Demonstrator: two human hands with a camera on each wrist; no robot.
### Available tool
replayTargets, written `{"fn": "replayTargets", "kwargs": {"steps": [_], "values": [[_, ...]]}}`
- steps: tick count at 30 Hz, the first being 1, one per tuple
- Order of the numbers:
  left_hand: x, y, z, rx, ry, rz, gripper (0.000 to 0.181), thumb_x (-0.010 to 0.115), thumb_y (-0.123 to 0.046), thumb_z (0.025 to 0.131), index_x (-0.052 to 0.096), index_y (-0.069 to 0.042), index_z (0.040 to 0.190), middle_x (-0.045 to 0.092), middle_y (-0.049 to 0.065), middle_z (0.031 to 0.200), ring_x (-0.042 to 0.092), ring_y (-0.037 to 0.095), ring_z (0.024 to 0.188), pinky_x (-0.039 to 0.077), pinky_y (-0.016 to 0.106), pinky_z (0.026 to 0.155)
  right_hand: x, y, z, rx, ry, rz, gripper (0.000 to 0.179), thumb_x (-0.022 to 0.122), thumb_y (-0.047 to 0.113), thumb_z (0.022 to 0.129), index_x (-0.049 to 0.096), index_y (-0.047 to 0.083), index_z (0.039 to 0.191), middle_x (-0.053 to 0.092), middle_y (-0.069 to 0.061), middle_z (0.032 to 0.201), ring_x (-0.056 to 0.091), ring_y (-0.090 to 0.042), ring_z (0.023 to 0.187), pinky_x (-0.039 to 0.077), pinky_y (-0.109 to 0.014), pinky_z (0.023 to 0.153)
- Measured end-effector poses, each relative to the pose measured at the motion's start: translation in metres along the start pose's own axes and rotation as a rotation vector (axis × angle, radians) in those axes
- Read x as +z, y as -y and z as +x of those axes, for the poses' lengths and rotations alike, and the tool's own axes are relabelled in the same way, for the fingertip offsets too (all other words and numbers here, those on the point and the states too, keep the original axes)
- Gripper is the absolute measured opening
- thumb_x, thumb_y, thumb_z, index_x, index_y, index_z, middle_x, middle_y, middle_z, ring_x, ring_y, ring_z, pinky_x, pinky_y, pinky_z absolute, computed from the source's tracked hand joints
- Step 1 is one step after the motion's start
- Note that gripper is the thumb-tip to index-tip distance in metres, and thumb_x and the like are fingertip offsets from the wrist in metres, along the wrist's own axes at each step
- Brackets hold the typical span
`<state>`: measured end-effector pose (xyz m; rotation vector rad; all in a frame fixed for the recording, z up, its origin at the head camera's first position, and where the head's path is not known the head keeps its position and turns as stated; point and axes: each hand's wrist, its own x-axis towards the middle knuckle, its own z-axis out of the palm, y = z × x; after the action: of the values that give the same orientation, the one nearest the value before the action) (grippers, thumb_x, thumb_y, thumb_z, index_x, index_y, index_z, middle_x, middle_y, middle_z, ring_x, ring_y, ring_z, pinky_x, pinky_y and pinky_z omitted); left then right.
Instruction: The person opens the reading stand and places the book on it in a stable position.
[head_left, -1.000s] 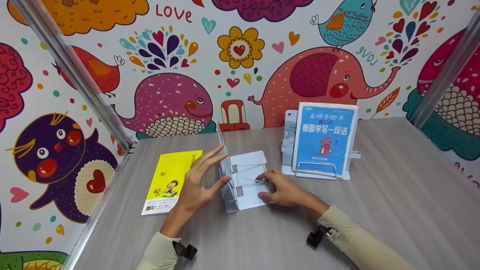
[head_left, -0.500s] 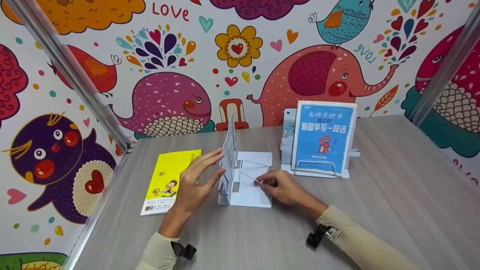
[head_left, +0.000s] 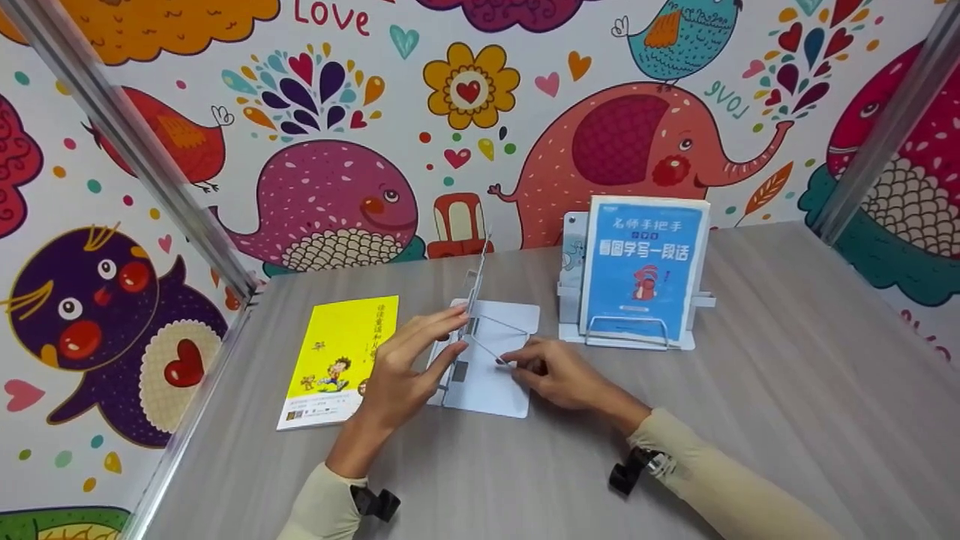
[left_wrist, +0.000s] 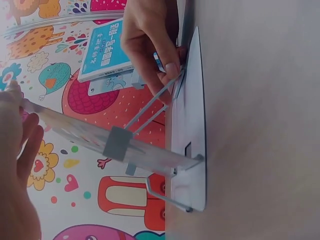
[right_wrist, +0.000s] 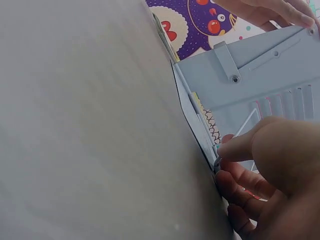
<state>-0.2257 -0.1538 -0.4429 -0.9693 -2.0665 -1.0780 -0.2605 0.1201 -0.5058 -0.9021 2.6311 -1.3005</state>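
Observation:
A white metal book stand [head_left: 491, 390] stands on the table, its base plate flat and its slotted back panel [right_wrist: 270, 75] raised, seen nearly edge-on from the head. My left hand [head_left: 409, 367] pinches the panel's edge between thumb and fingers, as the left wrist view shows. Over the base, my right hand [head_left: 559, 371] pinches the lower end of the wire support [left_wrist: 150, 107], which slants down from the back of the panel. The right fingertips partly hide the wire's end where it meets the base.
Left of the stand lies a yellow book [head_left: 337, 352]. At the back right, a blue book [head_left: 643, 262] leans upright on another white stand [head_left: 571, 251]. A patterned wall [head_left: 337, 202] closes off the table's far side, with metal posts [head_left: 142, 150] at the corners.
The back panel has swung rightward, from leaning left to leaning slightly right, and my left hand followed it. My right hand has shifted a little left with the wire's end.

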Motion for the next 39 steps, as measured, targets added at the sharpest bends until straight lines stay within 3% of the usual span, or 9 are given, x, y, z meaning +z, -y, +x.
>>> {"fn": "replayTargets", "kwargs": {"steps": [7, 12, 23, 29, 32, 35, 39], "values": [[0.009, -0.006, 0.0, -0.032, 0.05, -0.028, 0.044, 0.078, -0.015, 0.1, 0.071, -0.017, 0.144, 0.07, -0.002, 0.149, 0.07, 0.016, 0.128, 0.06, 0.029, 0.104, 0.0, 0.003, 0.001, 0.002, 0.001, 0.003, 0.032, 0.072, 0.009, 0.103, 0.078, 0.014, 0.134, 0.071, 0.001, 0.098, 0.062, -0.012, 0.08, 0.049, -0.021, 0.067], [0.011, -0.005, 0.0, -0.03, 0.045, -0.038, 0.049, 0.081, -0.011, 0.097, 0.071, -0.02, 0.144, 0.07, -0.003, 0.148, 0.069, 0.014, 0.125, 0.064, 0.032, 0.093, 0.001, 0.003, 0.001, 0.003, -0.012, 0.004, 0.03, 0.071, 0.008, 0.103, 0.08, 0.013, 0.131, 0.071, 0.001, 0.095, 0.06, -0.011, 0.078, 0.047, -0.021, 0.066], [0.014, -0.006, 0.0, -0.028, 0.049, -0.059, 0.05, 0.082, -0.009, 0.096, 0.071, -0.022, 0.143, 0.072, -0.006, 0.145, 0.069, 0.013, 0.125, 0.065, 0.035, 0.094, 0.0, 0.002, 0.0, -0.013, -0.018, -0.025, 0.03, 0.072, 0.008, 0.102, 0.08, 0.013, 0.131, 0.07, 0.001, 0.094, 0.06, -0.011, 0.077, 0.047, -0.02, 0.065], [0.013, 0.002, -0.002, -0.048, 0.043, -0.054, 0.051, 0.082, -0.01, 0.096, 0.071, -0.022, 0.144, 0.072, -0.003, 0.144, 0.069, 0.016, 0.127, 0.064, 0.031, 0.093, 0.001, 0.003, 0.001, 0.0, -0.017, -0.007, 0.029, 0.071, 0.01, 0.102, 0.08, 0.012, 0.13, 0.069, 0.0, 0.093, 0.061, -0.013, 0.079, 0.048, -0.021, 0.066], [0.011, 0.01, -0.002, -0.124, 0.032, -0.04, 0.045, 0.077, -0.014, 0.1, 0.071, -0.024, 0.144, 0.073, -0.005, 0.141, 0.071, 0.016, 0.123, 0.063, 0.032, 0.097, 0.002, 0.006, 0.001, 0.014, -0.053, 0.035, 0.026, 0.072, 0.013, 0.103, 0.08, 0.012, 0.128, 0.068, -0.001, 0.09, 0.061, -0.014, 0.076, 0.049, -0.022, 0.064], [0.01, 0.022, 0.0, -0.246, 0.026, -0.02, 0.035, 0.07, -0.024, 0.107, 0.071, -0.026, 0.142, 0.074, -0.009, 0.137, 0.071, 0.013, 0.117, 0.062, 0.037, 0.102, 0.007, 0.013, 0.002, 0.009, -0.088, 0.077, 0.021, 0.075, 0.021, 0.103, 0.079, 0.012, 0.122, 0.069, 0.0, 0.089, 0.061, -0.013, 0.073, 0.052, -0.022, 0.063], [0.012, 0.042, 0.004, -0.416, 0.044, -0.002, 0.033, 0.062, -0.033, 0.111, 0.072, -0.022, 0.14, 0.074, -0.009, 0.135, 0.07, 0.012, 0.118, 0.059, 0.041, 0.108, 0.018, 0.028, 0.001, -0.04, -0.058, 0.095, 0.016, 0.079, 0.032, 0.101, 0.077, 0.018, 0.108, 0.069, 0.005, 0.086, 0.06, -0.007, 0.071, 0.053, -0.021, 0.064]]}}
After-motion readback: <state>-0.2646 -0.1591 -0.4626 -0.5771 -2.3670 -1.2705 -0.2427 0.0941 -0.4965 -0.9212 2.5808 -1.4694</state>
